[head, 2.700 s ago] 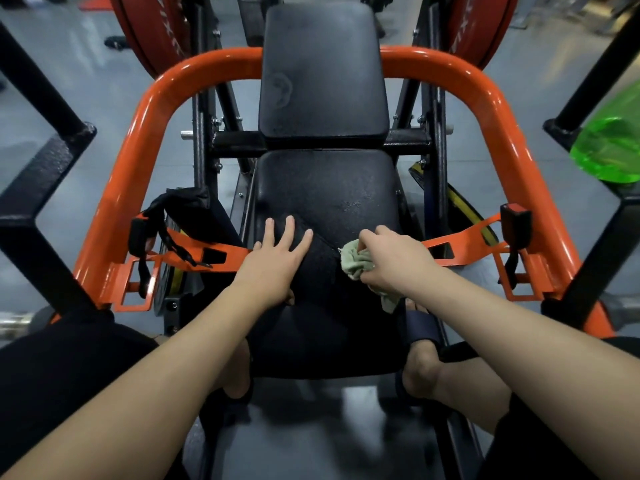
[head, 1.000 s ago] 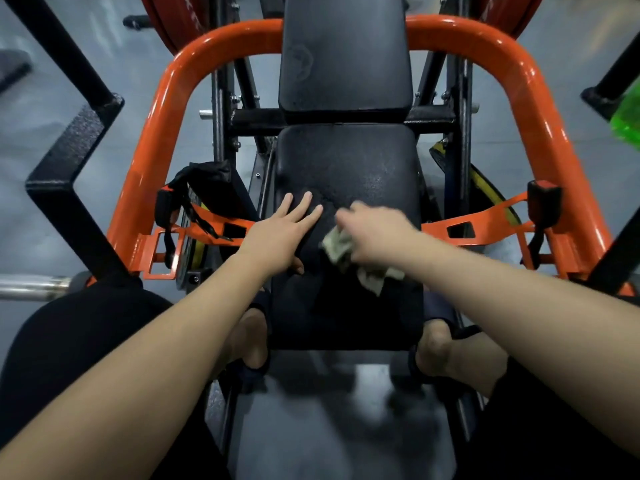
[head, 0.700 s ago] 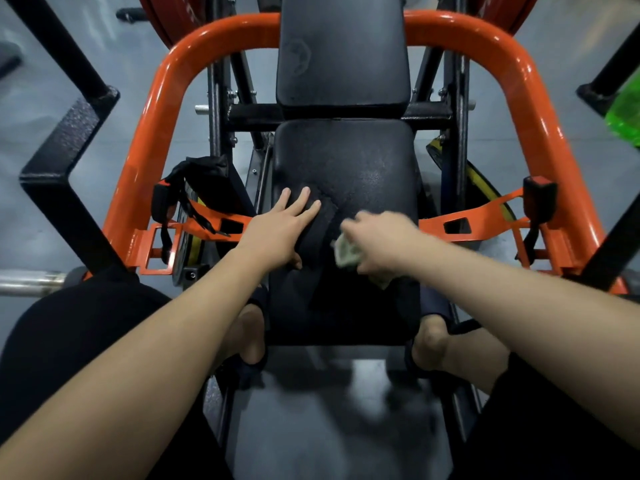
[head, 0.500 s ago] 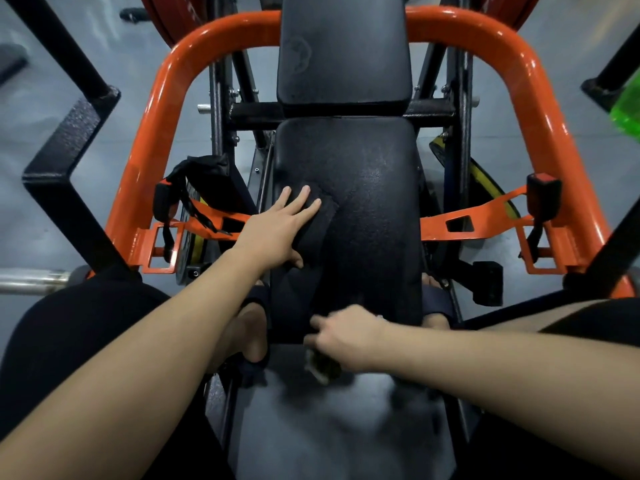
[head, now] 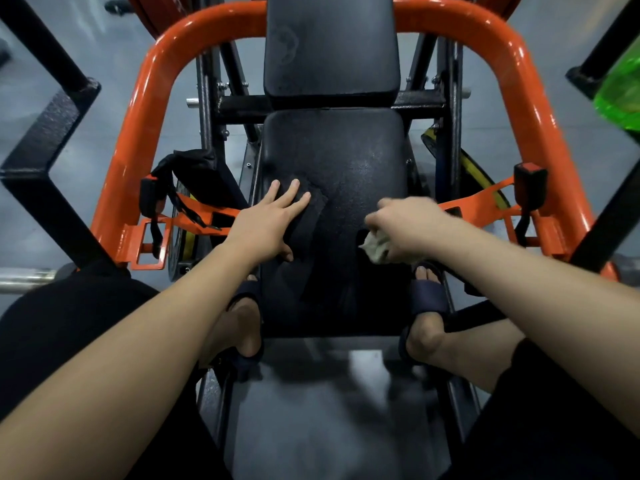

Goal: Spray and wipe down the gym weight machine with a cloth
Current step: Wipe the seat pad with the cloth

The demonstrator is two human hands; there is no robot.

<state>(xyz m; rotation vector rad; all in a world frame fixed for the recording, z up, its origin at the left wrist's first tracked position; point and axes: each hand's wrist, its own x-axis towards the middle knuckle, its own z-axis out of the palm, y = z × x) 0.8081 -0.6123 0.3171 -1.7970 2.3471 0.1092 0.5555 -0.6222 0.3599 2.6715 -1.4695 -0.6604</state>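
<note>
The weight machine's black padded seat [head: 349,174] lies straight ahead below me, with the black back pad [head: 329,46] beyond it. My left hand [head: 268,225] rests flat on the seat's left side, fingers straight, on a torn patch of the cover. My right hand [head: 407,226] grips a crumpled pale green cloth [head: 375,247] and presses it on the seat's right side. The right hand is motion-blurred. No spray bottle shows clearly.
An orange tubular frame [head: 152,98] arches round the seat, with orange belt straps and black buckles [head: 528,180] on both sides. Black steel beams [head: 45,143] flank left and right. Something bright green [head: 620,95] sits at the right edge. My sandalled feet [head: 424,299] stand beside the seat.
My right hand with the cloth swept down to the seat's front edge, then came back up to the seat's right side. My left hand stayed put.
</note>
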